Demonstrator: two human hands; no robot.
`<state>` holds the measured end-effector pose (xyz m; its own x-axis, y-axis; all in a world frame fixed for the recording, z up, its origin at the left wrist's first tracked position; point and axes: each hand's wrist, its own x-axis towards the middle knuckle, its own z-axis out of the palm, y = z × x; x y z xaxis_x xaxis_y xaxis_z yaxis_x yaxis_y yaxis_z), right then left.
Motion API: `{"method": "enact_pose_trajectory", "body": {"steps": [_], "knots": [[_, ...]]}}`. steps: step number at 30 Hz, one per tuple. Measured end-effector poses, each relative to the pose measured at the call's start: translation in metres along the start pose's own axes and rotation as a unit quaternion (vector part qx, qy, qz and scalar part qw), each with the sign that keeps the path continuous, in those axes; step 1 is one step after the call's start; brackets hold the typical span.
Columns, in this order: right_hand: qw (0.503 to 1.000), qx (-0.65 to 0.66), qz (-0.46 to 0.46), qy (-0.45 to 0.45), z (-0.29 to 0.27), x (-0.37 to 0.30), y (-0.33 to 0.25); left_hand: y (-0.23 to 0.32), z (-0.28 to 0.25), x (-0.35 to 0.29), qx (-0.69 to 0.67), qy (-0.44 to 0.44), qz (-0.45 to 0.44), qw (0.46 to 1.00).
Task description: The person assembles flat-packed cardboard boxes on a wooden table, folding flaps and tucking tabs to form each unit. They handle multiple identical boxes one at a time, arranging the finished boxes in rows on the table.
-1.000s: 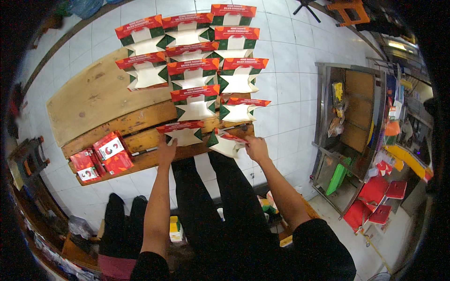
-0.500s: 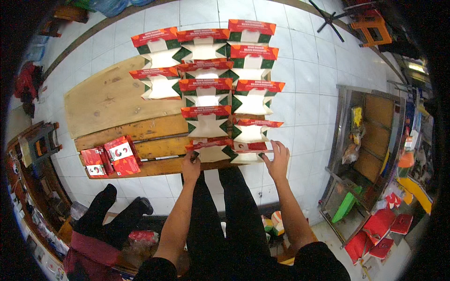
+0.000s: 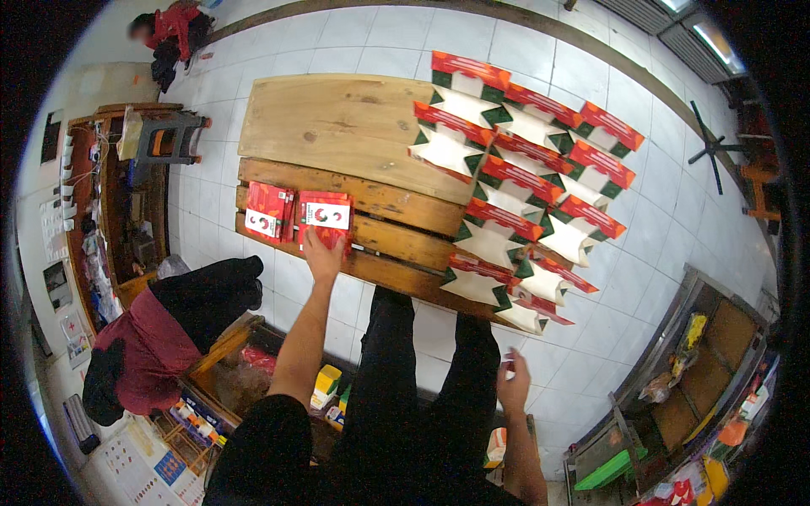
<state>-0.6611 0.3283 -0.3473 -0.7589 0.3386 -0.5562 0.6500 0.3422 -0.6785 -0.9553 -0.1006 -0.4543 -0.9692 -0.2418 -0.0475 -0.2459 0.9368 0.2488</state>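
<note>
My left hand [image 3: 323,255] rests its spread fingers on the near edge of a stack of flat red cartons [image 3: 327,218] with white panels. Beside that stack, to its left, lies another stack of flat red cartons [image 3: 269,212]. My right hand [image 3: 513,381] hangs in the air over the floor, near my right knee, its fingers loosely curled and apart with nothing visible in them. Several opened-out cartons [image 3: 498,240], red and green outside and cream inside, stand in slanted rows at the right end of the wooden table [image 3: 337,114].
A person in a maroon top [image 3: 160,341] is at the lower left, close to the table. Another person in red [image 3: 173,34] is at the far left. A grey stool [image 3: 169,139] stands left of the table. At the right is a metal-framed rack [image 3: 675,388].
My left hand has left the opened carton at the near edge and now touches the right flat stack. My right hand has let go of its carton and drawn back. The view has turned left.
</note>
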Motion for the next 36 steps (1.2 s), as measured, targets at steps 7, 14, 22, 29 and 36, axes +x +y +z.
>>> {"method": "enact_pose_trajectory", "body": {"steps": [7,14,22,29,36], "knots": [[0.988,-0.033,-0.048,-0.144,0.152,0.024,-0.083,-0.029,0.019,0.065,0.029,-0.242,-0.032,0.969],[0.979,0.175,0.028,-0.104,0.310,0.079,-0.178,-0.036,-0.025,0.052,-0.055,-0.236,0.027,0.970],[0.903,0.418,0.067,-0.070,0.361,0.083,-0.288,-0.050,-0.178,0.044,-0.350,-0.193,-0.014,0.916],[0.903,0.424,0.032,-0.060,0.259,0.073,-0.310,-0.008,-0.171,0.047,-0.426,-0.418,-0.177,0.783],[0.933,0.345,0.038,-0.096,0.169,0.056,-0.283,0.050,-0.173,0.024,-0.373,-0.541,-0.113,0.745]]}}
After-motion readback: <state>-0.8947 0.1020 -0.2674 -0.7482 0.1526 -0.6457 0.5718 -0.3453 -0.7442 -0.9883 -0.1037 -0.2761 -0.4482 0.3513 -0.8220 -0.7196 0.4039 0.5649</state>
